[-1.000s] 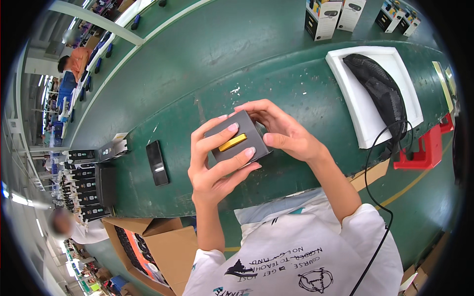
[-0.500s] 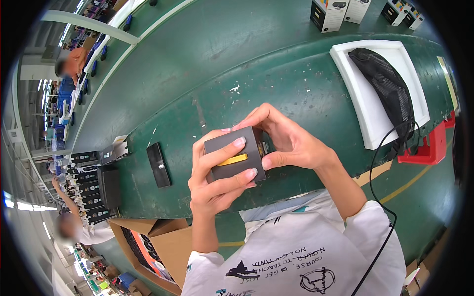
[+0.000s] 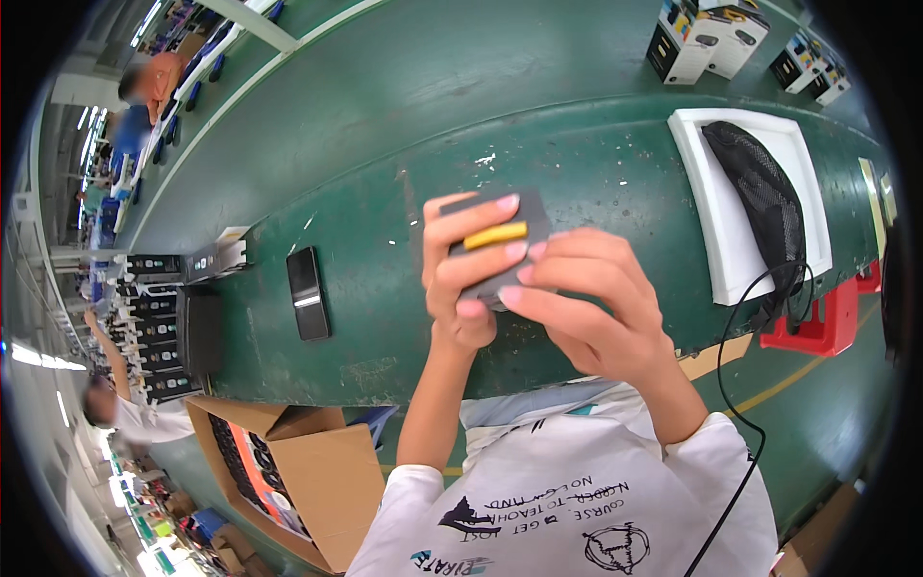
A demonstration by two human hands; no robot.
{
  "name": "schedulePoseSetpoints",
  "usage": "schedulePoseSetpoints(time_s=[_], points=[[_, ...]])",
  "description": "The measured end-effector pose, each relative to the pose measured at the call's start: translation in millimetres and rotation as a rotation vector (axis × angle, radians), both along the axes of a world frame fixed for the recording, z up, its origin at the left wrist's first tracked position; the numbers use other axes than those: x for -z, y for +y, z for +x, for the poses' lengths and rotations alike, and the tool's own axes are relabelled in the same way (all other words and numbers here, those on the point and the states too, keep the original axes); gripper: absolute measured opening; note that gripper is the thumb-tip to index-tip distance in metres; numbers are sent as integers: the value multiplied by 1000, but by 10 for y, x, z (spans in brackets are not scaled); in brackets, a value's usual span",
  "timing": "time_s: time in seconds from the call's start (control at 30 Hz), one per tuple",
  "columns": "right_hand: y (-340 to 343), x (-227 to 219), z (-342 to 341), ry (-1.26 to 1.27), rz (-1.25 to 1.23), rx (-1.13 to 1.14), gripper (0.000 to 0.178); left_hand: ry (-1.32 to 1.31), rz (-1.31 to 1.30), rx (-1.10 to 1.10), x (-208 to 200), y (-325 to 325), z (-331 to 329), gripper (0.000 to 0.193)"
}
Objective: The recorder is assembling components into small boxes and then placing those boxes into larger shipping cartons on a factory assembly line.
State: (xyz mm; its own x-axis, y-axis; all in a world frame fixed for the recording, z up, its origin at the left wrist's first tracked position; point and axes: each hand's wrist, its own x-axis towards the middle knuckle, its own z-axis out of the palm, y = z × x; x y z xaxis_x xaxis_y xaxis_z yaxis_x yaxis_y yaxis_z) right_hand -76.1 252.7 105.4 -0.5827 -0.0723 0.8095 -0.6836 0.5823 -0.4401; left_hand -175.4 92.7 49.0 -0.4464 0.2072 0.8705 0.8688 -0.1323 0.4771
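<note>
Your left hand (image 3: 457,277) grips the grey box (image 3: 535,219) over the worktop (image 3: 375,288), fingers (image 3: 481,217) spread around its yellow strip (image 3: 495,236). Your right hand (image 3: 606,300) meets the box's edge, fingers parted; any pinch is unclear.

White shirt, chest (image 3: 553,462): black capitals in a hand-drawn style, set in several uneven lines; some words appear crossed out.
White shirt, round sign (image 3: 615,548): a rough black circle with a letter-like figure inside.
White shirt, near left: larger lettering (image 3: 452,563) in blue and dark tones, partly readable.
Cartons, far right (image 3: 687,58): small print on white and black sides, too fine to read.
Black boxes, left (image 3: 159,332): small pale marks, unreadable.
</note>
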Motion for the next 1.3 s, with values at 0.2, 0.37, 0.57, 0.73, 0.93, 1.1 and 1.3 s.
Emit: schedulePoseSetpoints(time_s=[0.2, 0.37, 0.57, 0.73, 0.93, 1.1, 1.3], points=[[6, -44, -209, 131, 253, 162, 38, -171, 38, 45, -64, 62, -69, 67], [-78, -308, -327, 20, 273, 180, 40, -326, 81, 88, -109, 109, -143, 61], [-67, -289, -435, 11, 302, 150, 31, -348, 147, 110, -171, 119, -225, 54], [-59, -249, -515, 124, 395, 208, 33, -395, 151, 125, -179, 147, -324, 44], [-90, -206, -512, 186, 476, 260, 38, -356, 183, 116, -139, 144, -327, 39], [-233, -355, -466, 52, 476, 335, 30, -336, 165, 85, -154, 151, -357, 37], [-340, -516, -387, -108, 400, 382, 20, -279, 165, 49, -139, 129, -367, 38]])
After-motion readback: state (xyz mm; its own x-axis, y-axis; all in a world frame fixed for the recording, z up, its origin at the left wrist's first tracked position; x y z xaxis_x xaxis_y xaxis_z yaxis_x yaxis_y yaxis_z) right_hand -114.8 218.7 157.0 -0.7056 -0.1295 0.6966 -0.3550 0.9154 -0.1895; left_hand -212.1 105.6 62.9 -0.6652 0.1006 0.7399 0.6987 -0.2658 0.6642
